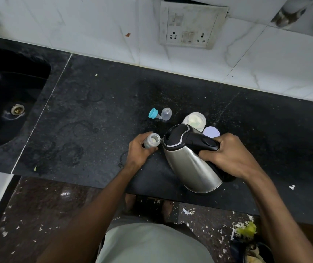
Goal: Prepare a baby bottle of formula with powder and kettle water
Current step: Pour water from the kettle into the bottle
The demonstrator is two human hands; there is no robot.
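Kettle [189, 160], steel, tilted, spout at bottle [151, 140] mouth; right hand [225, 156] wrapped round its black handle. Bottle open on counter [95, 120], white powder inside, left hand [139, 150] curled round it. Behind: open powder jar [194, 119], lid [211, 131], teat [154, 113], cap [166, 114].

Black stone counter [98, 103], speckled, water-marked; black sink [9, 95] set at left, metal drain [17, 109] visible; white marble-tiled wall [87, 29] behind; grimy socket plate [191, 25] mounted above; dark floor [43, 211] littered with pale scraps.
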